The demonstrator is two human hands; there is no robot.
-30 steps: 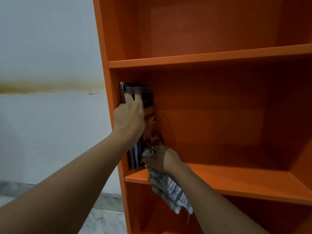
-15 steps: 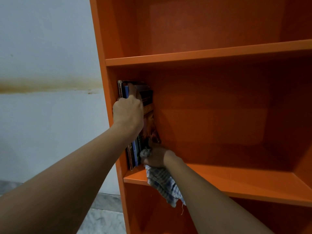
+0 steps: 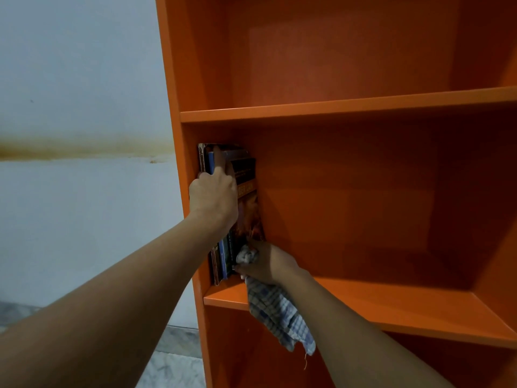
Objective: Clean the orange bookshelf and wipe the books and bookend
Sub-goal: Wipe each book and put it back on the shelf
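Several books (image 3: 246, 175) stand upright at the far left of the middle shelf of the orange bookshelf (image 3: 349, 107), against its left wall. My left hand (image 3: 214, 196) grips the upper spines, one finger hooked over a blue book's top. My right hand (image 3: 267, 264) holds a bunched blue-and-white checked cloth (image 3: 277, 312) against the foot of the rightmost book, whose cover shows orange flames. The cloth's loose end hangs below the shelf's front edge. No bookend is visible.
The middle shelf board (image 3: 391, 303) runs bare to the right of the books. The upper shelf (image 3: 349, 106) holds nothing in view. A pale wall (image 3: 84, 107) with a brown stain band lies left of the bookshelf, and grey marble floor (image 3: 173, 359) shows below.
My left hand's fingers slid down from the book tops and curled onto the spines. My right hand with the cloth stays at the books' foot, shifting slightly.
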